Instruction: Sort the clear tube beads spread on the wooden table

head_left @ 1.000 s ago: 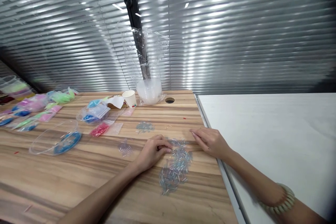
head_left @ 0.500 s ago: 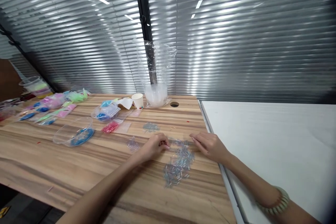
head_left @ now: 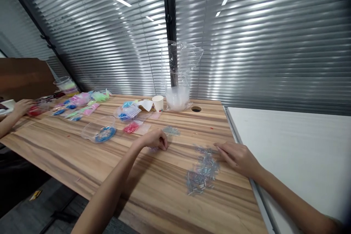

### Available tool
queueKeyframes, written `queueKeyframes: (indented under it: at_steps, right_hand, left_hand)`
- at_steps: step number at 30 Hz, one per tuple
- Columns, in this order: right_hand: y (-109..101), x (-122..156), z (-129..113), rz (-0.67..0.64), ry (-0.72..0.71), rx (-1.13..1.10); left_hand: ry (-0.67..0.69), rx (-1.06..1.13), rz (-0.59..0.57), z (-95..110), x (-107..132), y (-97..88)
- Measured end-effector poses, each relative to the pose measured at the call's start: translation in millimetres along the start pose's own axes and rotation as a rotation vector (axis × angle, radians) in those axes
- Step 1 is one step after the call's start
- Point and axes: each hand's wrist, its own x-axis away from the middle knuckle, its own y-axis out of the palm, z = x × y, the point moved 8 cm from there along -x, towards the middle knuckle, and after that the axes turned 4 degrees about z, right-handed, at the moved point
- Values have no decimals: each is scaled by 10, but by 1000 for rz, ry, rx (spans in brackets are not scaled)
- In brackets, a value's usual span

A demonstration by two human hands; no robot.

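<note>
A large loose pile of thin clear, bluish tube-like pieces [head_left: 204, 172] lies on the wooden table. My left hand [head_left: 155, 139] is left of it, fingers bent together in a pinch over a small clear cluster [head_left: 153, 149] partly hidden by the hand. What the pinch holds, if anything, is too small to make out. Just behind that hand lies another small grey-clear cluster [head_left: 171, 130]. At the big pile's upper right edge, my right hand [head_left: 240, 156] rests with fingers stretched out toward the left and nothing visible in them.
A clear round dish [head_left: 105, 134] with blue pieces, a red bead packet [head_left: 131, 128], a paper cup [head_left: 158, 103] and a bagged tub [head_left: 177, 98] stand farther back. Colourful packets [head_left: 80, 99] lie left. Another person's hand [head_left: 24, 106] is at far left. A white surface [head_left: 296, 146] adjoins right.
My left hand has moved left, from the big pile's edge to the small cluster. My right hand stays beside the pile. The view has turned left, bringing another person's hand into sight.
</note>
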Motion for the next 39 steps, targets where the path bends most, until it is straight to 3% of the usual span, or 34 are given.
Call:
queueKeyframes:
  at_steps: [6, 11, 17, 21, 25, 28, 33, 39]
  right_hand:
    - [12, 26, 32, -2, 8, -10]
    - [20, 46, 40, -2, 33, -43]
    - [11, 46, 80, -4, 81, -72]
    - [-16, 43, 82, 14, 57, -38]
    - [-23, 46, 101, 18, 74, -22]
    - [-16, 52, 127, 3, 101, -31]
    - [-43, 38, 113, 22, 80, -60]
    - [-41, 5, 56, 25, 37, -63]
  left_hand:
    - [-28, -22, -55, -76, 161, -168]
    - [1, -93, 159, -118, 140, -344]
    - [3, -40, 47, -150, 99, -206]
    - [114, 50, 109, 123, 69, -137]
    - [190, 213, -84, 411, 31, 292]
    - [212, 239, -136, 490, 9, 498]
    - [243, 329, -138, 516, -32, 556]
    - [297, 305, 67, 581, -176, 502]
